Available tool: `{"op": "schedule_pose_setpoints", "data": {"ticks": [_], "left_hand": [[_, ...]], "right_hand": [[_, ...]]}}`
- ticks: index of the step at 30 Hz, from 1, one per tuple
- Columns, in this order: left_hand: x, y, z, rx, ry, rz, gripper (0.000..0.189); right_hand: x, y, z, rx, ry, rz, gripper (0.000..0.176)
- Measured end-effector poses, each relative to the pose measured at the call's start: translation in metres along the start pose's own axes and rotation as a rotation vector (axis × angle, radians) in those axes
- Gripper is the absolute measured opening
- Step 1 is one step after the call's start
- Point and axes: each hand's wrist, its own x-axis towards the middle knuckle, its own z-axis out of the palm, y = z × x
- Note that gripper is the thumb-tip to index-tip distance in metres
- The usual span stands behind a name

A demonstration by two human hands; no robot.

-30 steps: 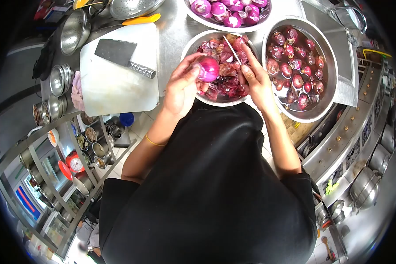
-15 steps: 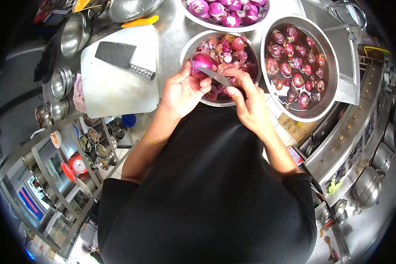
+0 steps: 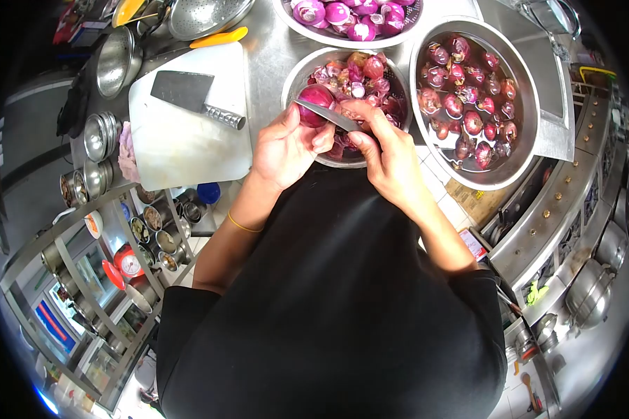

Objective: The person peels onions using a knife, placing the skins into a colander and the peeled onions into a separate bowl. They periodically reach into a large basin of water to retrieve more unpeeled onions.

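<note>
My left hand (image 3: 284, 148) grips a purple-red onion (image 3: 316, 100), thumb on its left side and fingers curled beneath. My right hand (image 3: 391, 150) is closed on a small knife (image 3: 328, 115); its blade lies across the lower front of the onion, pointing left. The knife's handle is mostly hidden in the fingers. Both hands are above the near side of a metal colander (image 3: 293, 70), which holds onion skins (image 3: 342, 70) and scraps. To the right, a large steel basin (image 3: 531, 133) holds several unpeeled onions (image 3: 473, 123) in water.
A second colander (image 3: 370, 43) of peeled onions (image 3: 337, 12) stands behind. On the left, a cleaver (image 3: 183, 87) lies on a white cutting board (image 3: 189, 153), near an orange-handled tool (image 3: 219, 37) and metal bowls (image 3: 119, 63). A stove (image 3: 538, 216) runs along the right.
The knife blade has shifted left and now reaches across the onion to its left edge. The onion looks turned in my left hand. Both hands stay over the colander.
</note>
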Motion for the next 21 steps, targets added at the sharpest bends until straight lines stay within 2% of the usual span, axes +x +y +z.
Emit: {"op": "schedule_pose_setpoints", "data": {"ticks": [3,5,9,11,12,21], "left_hand": [[-0.0002,-0.0007,0.0000,0.081,0.017,0.031,0.040],[0.0000,0.0008,0.0018,0.079,-0.028,0.025,0.041],[0.0011,0.0019,0.0019,0.073,-0.030,0.001,0.042],[0.0015,0.0012,0.0030,0.056,-0.005,0.000,0.042],[0.0018,0.0007,0.0029,0.055,-0.006,0.000,0.042],[0.0053,0.0019,0.0021,0.026,-0.054,-0.027,0.041]], "right_hand": [[0.0005,0.0014,-0.0009,0.017,-0.025,-0.006,0.035],[0.0012,0.0036,0.0012,0.009,0.022,-0.109,0.038],[0.0047,0.0035,-0.0018,-0.053,0.008,-0.114,0.044],[0.0049,-0.0022,-0.0059,-0.133,-0.118,-0.029,0.045],[0.0048,-0.0030,-0.0058,-0.134,-0.119,-0.029,0.045],[0.0090,0.0055,-0.0029,-0.195,-0.007,-0.125,0.055]]}}
